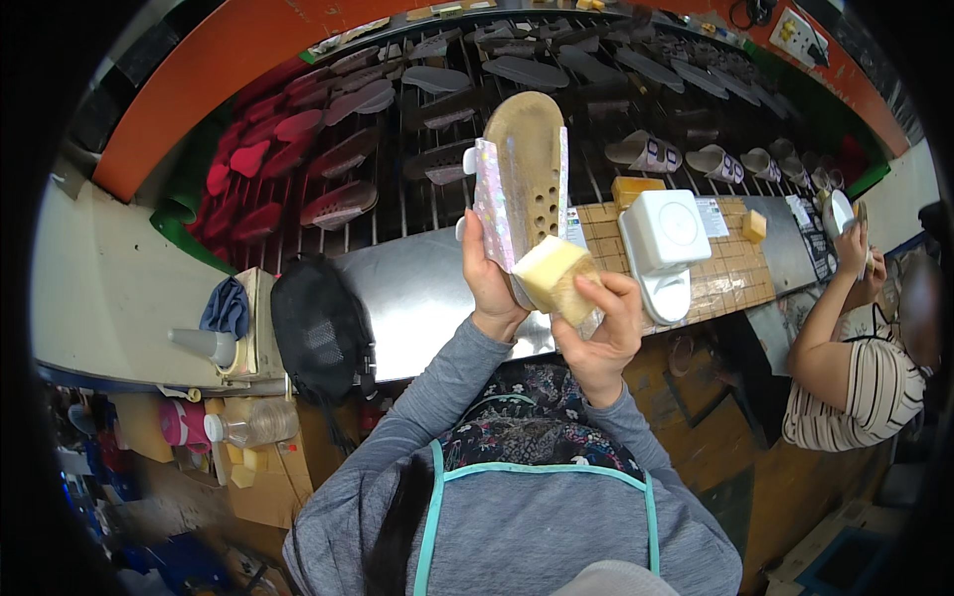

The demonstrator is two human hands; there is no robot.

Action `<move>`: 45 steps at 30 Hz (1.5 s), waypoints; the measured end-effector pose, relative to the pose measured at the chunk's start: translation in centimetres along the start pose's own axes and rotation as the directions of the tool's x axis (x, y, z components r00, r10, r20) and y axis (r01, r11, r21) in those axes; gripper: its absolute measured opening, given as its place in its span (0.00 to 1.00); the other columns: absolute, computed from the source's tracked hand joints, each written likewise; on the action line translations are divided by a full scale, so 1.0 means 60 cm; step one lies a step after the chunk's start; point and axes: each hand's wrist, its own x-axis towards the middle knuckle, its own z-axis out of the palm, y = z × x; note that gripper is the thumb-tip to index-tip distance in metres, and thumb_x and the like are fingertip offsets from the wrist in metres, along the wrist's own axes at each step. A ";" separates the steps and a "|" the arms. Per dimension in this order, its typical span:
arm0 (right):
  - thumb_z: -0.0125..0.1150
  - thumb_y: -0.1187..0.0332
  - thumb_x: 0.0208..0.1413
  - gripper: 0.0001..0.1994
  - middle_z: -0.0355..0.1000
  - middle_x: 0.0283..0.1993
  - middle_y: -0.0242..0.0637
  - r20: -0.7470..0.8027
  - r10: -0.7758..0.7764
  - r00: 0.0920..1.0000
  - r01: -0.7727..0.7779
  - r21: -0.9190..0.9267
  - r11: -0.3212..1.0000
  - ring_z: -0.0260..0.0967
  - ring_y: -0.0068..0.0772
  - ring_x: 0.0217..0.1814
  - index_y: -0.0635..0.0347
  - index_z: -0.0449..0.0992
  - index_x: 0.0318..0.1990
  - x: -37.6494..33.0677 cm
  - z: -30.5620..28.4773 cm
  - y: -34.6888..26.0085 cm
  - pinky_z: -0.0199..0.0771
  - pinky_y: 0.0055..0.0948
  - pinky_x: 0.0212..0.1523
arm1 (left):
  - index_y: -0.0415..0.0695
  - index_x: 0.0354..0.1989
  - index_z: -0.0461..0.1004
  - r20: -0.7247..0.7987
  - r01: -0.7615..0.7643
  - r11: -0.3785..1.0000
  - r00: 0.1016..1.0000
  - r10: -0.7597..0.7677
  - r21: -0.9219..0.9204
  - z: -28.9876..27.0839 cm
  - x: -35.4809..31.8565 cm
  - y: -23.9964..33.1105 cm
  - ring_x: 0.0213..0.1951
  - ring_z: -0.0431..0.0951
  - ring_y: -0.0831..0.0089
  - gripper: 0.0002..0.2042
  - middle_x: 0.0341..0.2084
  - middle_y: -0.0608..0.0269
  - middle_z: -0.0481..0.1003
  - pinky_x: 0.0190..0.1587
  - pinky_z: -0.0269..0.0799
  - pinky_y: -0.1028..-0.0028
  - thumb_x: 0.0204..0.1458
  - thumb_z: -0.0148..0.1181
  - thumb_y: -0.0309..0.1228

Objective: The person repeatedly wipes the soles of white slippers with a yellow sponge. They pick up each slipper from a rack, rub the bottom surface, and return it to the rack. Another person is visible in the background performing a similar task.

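My left hand (489, 288) is wrapped around the lower left side of a sandal (527, 149), held up above the metal table edge. Its tan footbed faces me, with a row of holes along the right and pink glittery strap pieces standing up at both sides. My right hand (604, 333) pinches a pale yellow sponge block (549, 273), brownish on its near side. The sponge overlaps the lower end of the footbed; whether it presses on it I cannot tell. The heel end is partly hidden behind the sponge and my fingers.
A white container (668, 233) stands right of the sandal on a cardboard-covered stretch, near another sponge block (754, 226). Behind, several soles lie on a barred rack (348, 228). A black bag (320, 328) hangs at the left. At the right, a person (855, 382) handles a sandal.
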 end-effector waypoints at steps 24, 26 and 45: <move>0.71 0.75 0.25 0.28 0.68 0.39 0.35 0.241 -0.208 0.948 0.256 -0.191 0.948 0.64 0.36 0.39 0.49 0.82 0.44 -0.020 0.039 -0.041 0.64 0.32 0.45 | 0.44 0.59 0.68 0.022 -0.006 0.970 1.000 0.012 -0.242 -0.079 -0.004 0.105 0.50 0.77 0.61 0.26 0.52 0.56 0.74 0.52 0.74 0.62 0.64 0.40 0.51; 0.70 0.75 0.25 0.28 0.69 0.39 0.33 0.210 -0.172 0.962 0.210 -0.177 0.961 0.65 0.33 0.40 0.49 0.83 0.44 -0.023 0.041 -0.047 0.61 0.33 0.44 | 0.45 0.58 0.67 0.026 -0.012 0.980 1.000 0.018 -0.197 -0.071 -0.004 0.113 0.49 0.77 0.63 0.26 0.51 0.56 0.74 0.52 0.75 0.63 0.64 0.38 0.52; 0.60 0.81 0.38 0.18 0.68 0.41 0.39 -0.244 0.125 0.962 -0.242 -0.542 0.805 0.69 0.39 0.44 0.60 0.79 0.42 -0.059 -0.212 0.093 0.70 0.35 0.46 | 0.43 0.62 0.65 0.467 0.451 0.862 0.828 -0.309 -0.230 -0.111 0.010 0.127 0.69 0.53 0.55 0.35 0.64 0.51 0.62 0.71 0.39 0.46 0.37 0.49 0.18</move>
